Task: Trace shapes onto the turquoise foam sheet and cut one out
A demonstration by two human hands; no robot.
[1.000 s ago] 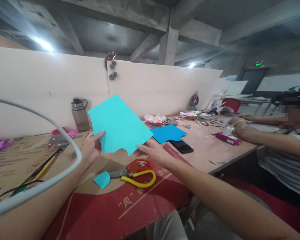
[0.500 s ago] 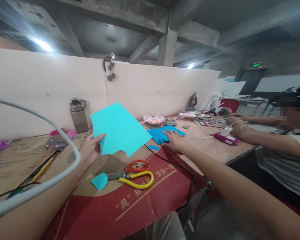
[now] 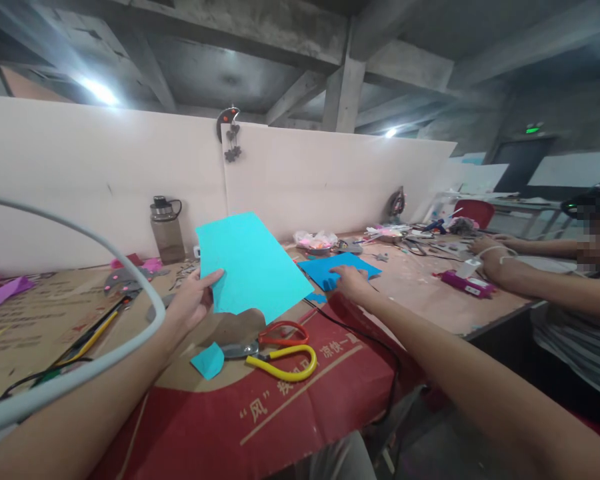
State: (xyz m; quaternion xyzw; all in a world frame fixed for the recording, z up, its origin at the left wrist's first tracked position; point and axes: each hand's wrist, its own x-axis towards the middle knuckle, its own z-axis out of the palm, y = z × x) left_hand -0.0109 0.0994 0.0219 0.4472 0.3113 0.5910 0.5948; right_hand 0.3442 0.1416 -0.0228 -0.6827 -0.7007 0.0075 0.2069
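My left hand (image 3: 200, 300) grips the left edge of a turquoise sheet (image 3: 250, 267) that looks like felt, thumb on its face, holding it tilted above the table. Its lower edge has a curved cut. My right hand (image 3: 355, 283) rests on a blue sheet (image 3: 325, 268) lying flat, index finger stretched out across it; the thumb is hidden. Between my arms lie scissors (image 3: 275, 353) with one red and one yellow handle. By their blades is a small turquoise scrap (image 3: 209, 361). Small blue offcuts (image 3: 318, 299) lie just below the blue sheet.
A grey bottle (image 3: 167, 230) stands by the white partition (image 3: 290, 173). A pale curved tube (image 3: 105, 250) arches across the left foreground. A black cable (image 3: 365, 333) crosses the red printed cardboard (image 3: 200, 427). At right, a person's arms (image 3: 530, 270) work near a purple device (image 3: 466, 283).
The view has shifted slightly left, so things appear further right. The turquoise sheet sits a little lower, still in my left hand. The right fingers have drawn in slightly on the blue sheet.
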